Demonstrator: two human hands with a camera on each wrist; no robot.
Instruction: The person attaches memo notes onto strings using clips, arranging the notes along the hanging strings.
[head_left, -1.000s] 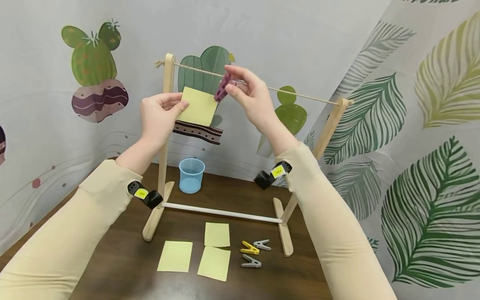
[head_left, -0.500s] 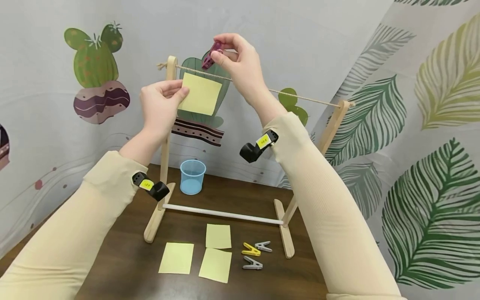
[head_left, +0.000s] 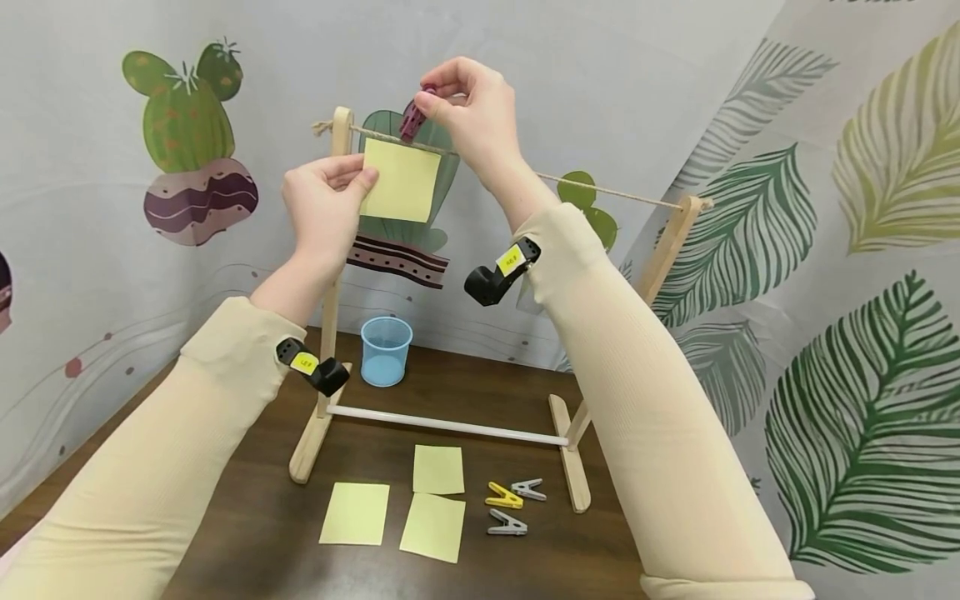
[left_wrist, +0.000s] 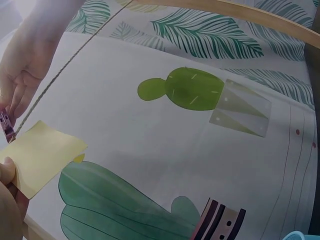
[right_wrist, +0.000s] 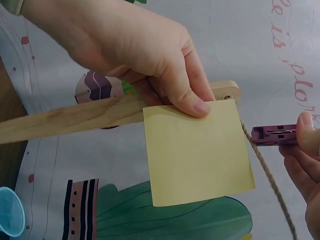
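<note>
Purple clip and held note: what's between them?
The rope: in the right wrist view it runs between the tip of the purple clip and the edge of the held note.

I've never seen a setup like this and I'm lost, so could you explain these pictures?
No machine here: a person's left hand and right hand, both bare. The wide picture comes from a camera worn on the head; the other two, from the small black wrist cameras. The left hand holds a yellow paper square; the right hand pinches a purple clothespin close to a rope strung across a wooden frame. On the table lie three more paper squares, a yellow clothespin and two gray clothespins; a blue cup stands toward the back.
</note>
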